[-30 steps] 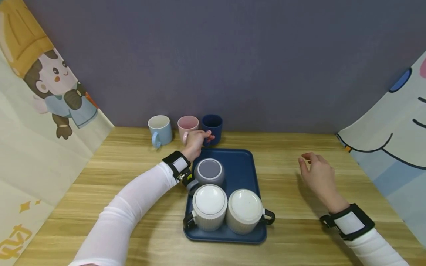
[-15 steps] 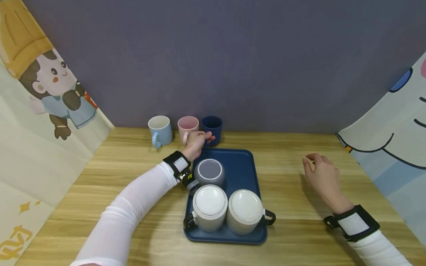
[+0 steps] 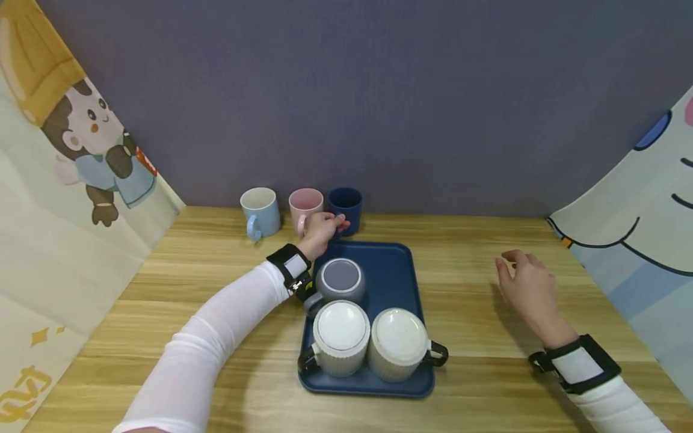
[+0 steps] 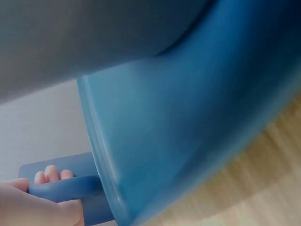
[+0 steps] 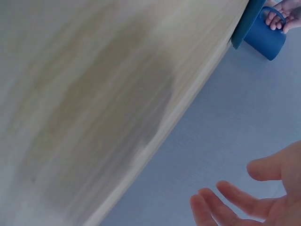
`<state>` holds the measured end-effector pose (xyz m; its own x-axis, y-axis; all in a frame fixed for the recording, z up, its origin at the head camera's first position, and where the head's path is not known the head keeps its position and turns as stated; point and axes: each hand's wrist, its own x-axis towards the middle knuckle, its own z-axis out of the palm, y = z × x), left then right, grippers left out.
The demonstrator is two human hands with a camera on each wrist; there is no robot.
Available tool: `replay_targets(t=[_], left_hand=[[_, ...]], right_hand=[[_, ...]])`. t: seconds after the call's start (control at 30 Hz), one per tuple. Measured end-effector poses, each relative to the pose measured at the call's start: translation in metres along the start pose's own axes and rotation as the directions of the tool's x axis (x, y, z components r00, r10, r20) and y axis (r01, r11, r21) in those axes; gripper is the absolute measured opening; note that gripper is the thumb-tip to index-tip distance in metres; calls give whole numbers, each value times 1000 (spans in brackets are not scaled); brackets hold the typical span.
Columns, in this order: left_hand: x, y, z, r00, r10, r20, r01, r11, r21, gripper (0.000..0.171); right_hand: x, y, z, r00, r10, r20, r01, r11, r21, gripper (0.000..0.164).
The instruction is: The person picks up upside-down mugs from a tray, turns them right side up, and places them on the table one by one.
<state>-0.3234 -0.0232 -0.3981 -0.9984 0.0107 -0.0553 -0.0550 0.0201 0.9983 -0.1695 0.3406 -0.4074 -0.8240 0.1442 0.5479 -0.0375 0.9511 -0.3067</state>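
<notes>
At the back of the table my left hand (image 3: 319, 231) grips the handle of a dark blue mug (image 3: 346, 204), which stands with its mouth up behind the tray. In the left wrist view, curled fingers (image 4: 52, 173) pass through the handle of that mug (image 4: 96, 207). The right wrist view also catches the blue mug (image 5: 265, 40) beyond the tray's corner. My right hand (image 3: 527, 291) is held over the right side of the table, fingers loosely bent, holding nothing; its spread fingers (image 5: 242, 200) show in the right wrist view.
A navy tray (image 3: 387, 264) lies in the middle, bearing an upside-down grey mug (image 3: 341, 279) and two upside-down ribbed white mugs (image 3: 342, 334) with black handles. To the left of the blue mug stand a pink mug (image 3: 306, 200) and a light blue mug (image 3: 262, 213), close to the grey wall (image 3: 379, 108).
My right hand has drifted slightly to the right. The left hand keeps its grip on the dark blue mug's handle, and the mug stays in nearly the same place.
</notes>
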Motion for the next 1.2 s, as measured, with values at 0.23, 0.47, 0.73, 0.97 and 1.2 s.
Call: replay_targets(t=[0.23,0.47,0.73,0.97,1.2], left_hand=[[1,-1,-2,1000,-4,10,4,999,50,16],[-4,5,-8,1000,-1,2,1,973,229,26],[-19,19,-15,998,-44,41,30,959,281,32],[-28,27,-20,989,-101,108,87,988,128,16],[-33,20,-30,994,-34,100,13,980,199,27]], right_hand=[[0,1,-2,1000,0,7,0,1000,-3,28],[0,1,0,1000,-10,-9,10,1000,-2,27],[0,1,-1,1000,-4,25,4,1000,-10,28],[2,2,1,999,-6,42,6,1000,3,30],[6,-4,4,997,-18,73,17,1000,12,34]])
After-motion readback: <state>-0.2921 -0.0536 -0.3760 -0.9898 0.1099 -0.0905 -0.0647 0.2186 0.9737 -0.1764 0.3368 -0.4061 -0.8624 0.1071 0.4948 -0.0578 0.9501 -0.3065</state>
